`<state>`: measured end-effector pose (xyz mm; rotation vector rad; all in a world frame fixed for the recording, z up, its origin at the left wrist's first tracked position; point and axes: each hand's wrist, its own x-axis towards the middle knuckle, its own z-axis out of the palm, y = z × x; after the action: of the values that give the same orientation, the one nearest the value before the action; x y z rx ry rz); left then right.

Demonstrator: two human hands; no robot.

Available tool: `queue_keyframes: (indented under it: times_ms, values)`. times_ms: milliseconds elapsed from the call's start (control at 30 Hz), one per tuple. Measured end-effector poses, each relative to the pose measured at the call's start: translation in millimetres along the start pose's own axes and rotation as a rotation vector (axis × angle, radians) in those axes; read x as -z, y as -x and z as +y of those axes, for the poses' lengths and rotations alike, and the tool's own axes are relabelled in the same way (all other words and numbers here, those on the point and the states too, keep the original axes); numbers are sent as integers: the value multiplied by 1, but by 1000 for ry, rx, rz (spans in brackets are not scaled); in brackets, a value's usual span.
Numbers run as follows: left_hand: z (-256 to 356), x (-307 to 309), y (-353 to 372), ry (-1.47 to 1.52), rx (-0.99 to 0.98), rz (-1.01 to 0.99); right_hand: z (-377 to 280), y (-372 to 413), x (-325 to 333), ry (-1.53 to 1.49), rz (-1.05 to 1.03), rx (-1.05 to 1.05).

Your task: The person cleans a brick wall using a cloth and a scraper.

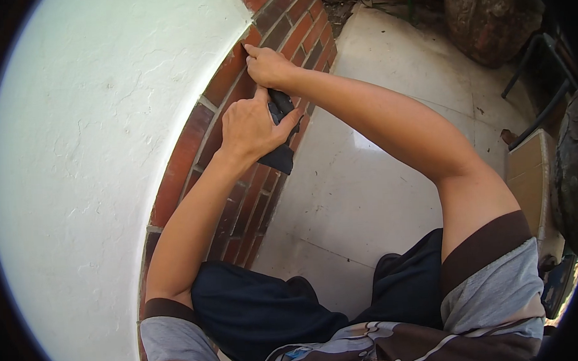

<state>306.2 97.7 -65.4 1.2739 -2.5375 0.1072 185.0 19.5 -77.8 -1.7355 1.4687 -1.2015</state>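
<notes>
My left hand (248, 127) grips a black object (278, 158), like a cloth or a flexible piece, against the red brick wall (187, 146). Its thumb lies over the black object and its index finger points up toward my other hand. Just above, my right hand (268, 66) is at the bricks near the edge of the white plaster (87, 131), with its index finger extended and the other fingers curled. Whether anything is between those curled fingers is hidden. Part of the black object shows just below my right hand.
Pale floor tiles (341, 197) lie to the right of the bricks. A large brown pot (488, 23) stands at the upper right, near a dark metal frame (544, 114) and a cardboard box (527, 176). My knees are below, near the wall.
</notes>
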Motion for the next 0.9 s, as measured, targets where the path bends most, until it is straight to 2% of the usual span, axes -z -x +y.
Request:
queue_keyframes:
  times_ms: [233,333,367,500,600,700,800,900]
  values:
    - [-2,-2,-12,73,32,33,7,-24,1,-200,-4,-116]
    - [1,3,-5,63,28,-2,6,-11,-1,-9,-1,23]
    - [2,3,-2,62,28,-27,0,-5,3,12,-7,-2]
    - [-5,0,-9,51,34,34,2,-18,2,-127,27,-82]
    - [1,-1,-16,68,52,46,-6,-15,13,-41,35,-82]
    - [4,-3,-7,41,39,41,9,-12,-2,-17,40,27]
    - [2,-5,-4,50,28,26,-2,-3,4,29,6,-24]
    - [-4,-6,-14,85,27,73,1,-22,7,-117,29,-113]
